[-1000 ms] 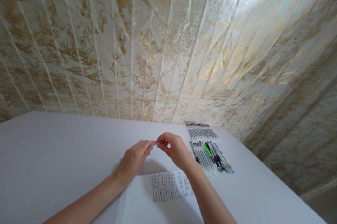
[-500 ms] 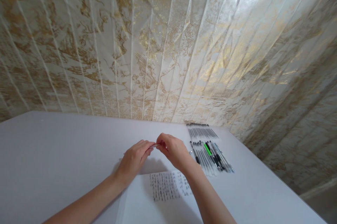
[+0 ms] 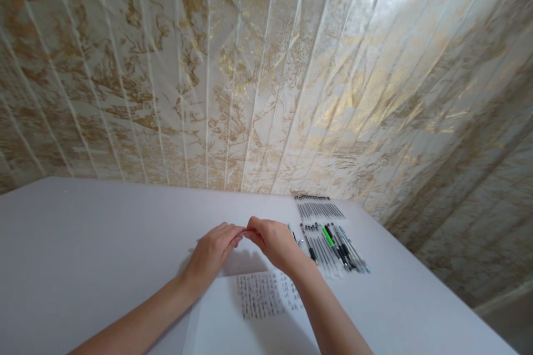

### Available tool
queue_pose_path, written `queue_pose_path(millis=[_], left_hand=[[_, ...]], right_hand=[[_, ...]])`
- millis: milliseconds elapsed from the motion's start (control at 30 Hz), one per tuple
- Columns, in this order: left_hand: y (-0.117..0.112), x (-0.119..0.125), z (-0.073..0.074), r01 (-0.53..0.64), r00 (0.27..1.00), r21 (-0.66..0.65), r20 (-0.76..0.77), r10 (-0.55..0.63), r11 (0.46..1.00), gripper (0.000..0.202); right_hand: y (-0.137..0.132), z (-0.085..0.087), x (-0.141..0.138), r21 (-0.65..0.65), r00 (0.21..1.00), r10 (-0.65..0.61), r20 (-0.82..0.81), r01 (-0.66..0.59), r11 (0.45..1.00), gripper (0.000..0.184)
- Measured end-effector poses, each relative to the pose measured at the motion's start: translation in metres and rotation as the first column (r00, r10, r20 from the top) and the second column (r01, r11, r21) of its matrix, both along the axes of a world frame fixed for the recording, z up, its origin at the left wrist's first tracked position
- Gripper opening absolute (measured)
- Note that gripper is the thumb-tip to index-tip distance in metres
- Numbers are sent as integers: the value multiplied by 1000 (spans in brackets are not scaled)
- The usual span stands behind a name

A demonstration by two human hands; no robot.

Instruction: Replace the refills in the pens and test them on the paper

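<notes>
Over the far edge of the paper, my left hand (image 3: 213, 248) is closed around a slim pale pen, most of which its fingers hide. My right hand (image 3: 272, 241) pinches the same pen at its right end, fingertips almost touching those of the left. Only a short bit of the pen (image 3: 242, 233) shows between the two hands. Below them lies a white sheet of paper (image 3: 216, 316) with columns of dark handwriting, partly covered by my right forearm.
Right of my hands, several pens (image 3: 342, 246), one bright green, lie side by side with thin refills (image 3: 323, 252). Farther back is a row of slim grey pens or refills (image 3: 320, 210). The white table (image 3: 104, 233) meets a gold-patterned curtain (image 3: 233, 94).
My right hand has dropped slightly and its fingers have closed in toward the left hand, so less of the pen shows between them. The left hand has hardly moved.
</notes>
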State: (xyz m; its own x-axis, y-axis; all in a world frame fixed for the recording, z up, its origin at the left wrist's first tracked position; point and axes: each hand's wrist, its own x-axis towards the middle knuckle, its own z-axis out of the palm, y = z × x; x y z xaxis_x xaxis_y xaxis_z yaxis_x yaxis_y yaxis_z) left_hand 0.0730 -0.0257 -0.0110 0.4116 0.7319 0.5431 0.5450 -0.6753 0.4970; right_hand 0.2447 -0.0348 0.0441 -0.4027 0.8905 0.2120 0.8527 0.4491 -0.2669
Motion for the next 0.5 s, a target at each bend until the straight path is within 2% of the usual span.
queue_pose_path(millis=[300,500], left_hand=[[8,-3,-3,9,996,166,-93,7,986,20],[6,-3,-4,-24,996,66,-87,29,998,22]], right_hand=[[-2,1,-4,-108,996,-87,-22,84,991,37],[-2,2,-4,-57,995,-79,-59,76,995,6]])
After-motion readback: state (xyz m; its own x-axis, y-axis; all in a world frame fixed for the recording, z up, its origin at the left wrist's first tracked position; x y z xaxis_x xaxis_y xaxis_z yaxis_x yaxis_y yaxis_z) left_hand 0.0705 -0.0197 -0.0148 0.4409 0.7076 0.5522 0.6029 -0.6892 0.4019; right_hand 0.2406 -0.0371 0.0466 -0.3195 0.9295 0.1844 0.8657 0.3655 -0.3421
